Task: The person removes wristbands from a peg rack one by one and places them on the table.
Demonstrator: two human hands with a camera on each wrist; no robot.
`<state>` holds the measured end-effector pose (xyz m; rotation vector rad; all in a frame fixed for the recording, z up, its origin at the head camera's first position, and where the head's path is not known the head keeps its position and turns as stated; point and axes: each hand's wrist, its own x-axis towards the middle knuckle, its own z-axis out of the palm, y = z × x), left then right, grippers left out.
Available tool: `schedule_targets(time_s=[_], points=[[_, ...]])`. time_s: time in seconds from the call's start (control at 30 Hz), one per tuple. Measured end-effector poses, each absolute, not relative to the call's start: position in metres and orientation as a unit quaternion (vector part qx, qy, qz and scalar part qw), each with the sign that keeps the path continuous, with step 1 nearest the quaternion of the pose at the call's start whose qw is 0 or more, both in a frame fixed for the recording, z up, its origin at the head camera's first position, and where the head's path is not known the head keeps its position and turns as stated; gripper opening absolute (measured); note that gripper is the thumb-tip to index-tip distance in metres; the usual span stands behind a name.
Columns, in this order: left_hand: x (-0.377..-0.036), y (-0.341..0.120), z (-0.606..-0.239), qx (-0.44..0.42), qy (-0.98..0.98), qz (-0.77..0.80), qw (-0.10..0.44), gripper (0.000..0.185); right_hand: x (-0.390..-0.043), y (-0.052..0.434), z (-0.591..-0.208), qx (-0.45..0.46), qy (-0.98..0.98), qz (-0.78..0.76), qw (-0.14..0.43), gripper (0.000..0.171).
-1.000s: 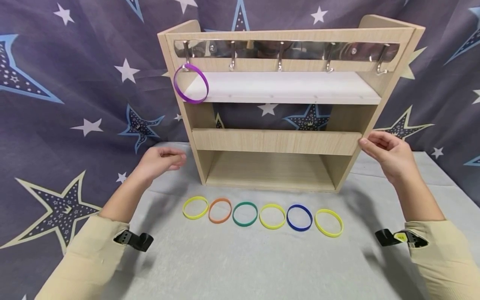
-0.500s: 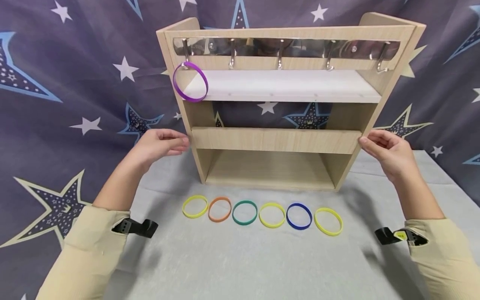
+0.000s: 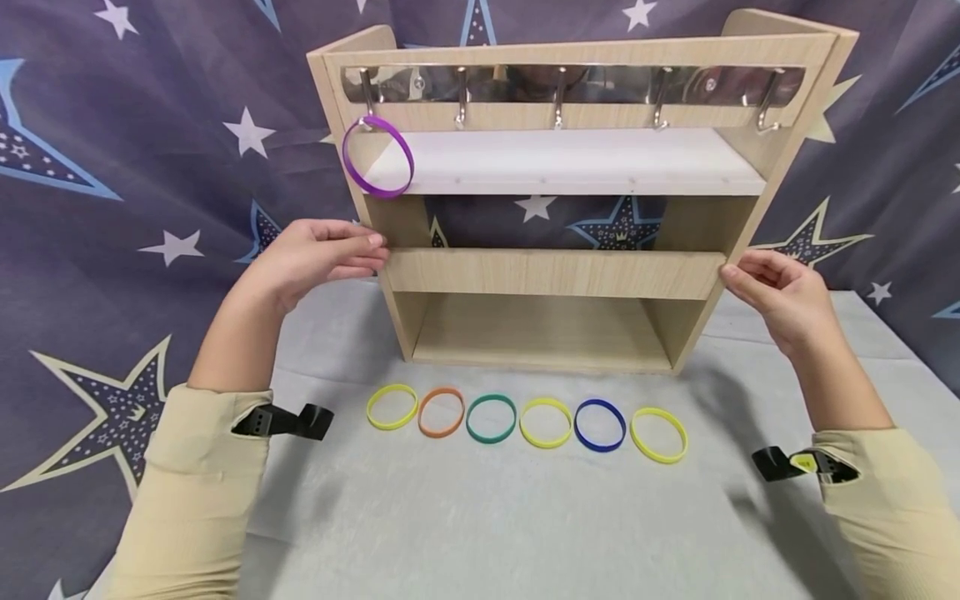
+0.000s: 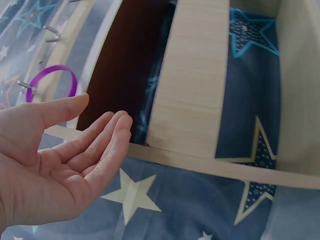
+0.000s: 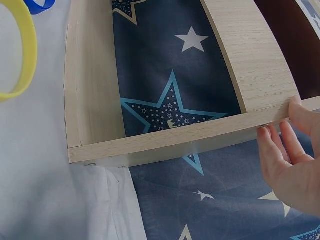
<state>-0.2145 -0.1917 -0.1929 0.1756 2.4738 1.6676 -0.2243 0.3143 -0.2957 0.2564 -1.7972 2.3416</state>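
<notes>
Left hand (image 3: 315, 258) reached shelf (image 3: 551, 273) (contact unclear).

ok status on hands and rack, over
Left hand open at rack left side. Right hand touching right edge. Purple band on first hook. Nothing in the way.

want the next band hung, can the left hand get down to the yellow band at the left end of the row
Probably yes. The left hand is open by the rack's left side, holding nothing, and the leftmost yellow band lies flat on bare cloth below it with nothing between them.
</notes>
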Motion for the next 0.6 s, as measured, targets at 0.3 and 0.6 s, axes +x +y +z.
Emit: schedule_targets(time_s=[0.3,0.6], points=[[-0.212,-0.184,-0.178,0.061,0.743,0.666,0.03,0.02,-0.226,0.314,-0.296,0.094,-0.599,0.79,0.094,0.026],[-0.213,-0.179,-0.173,0.049,0.667,0.743,-0.011,0.007,-0.226,0.314,-0.296,0.092,-0.597,0.792,0.092,0.026]])
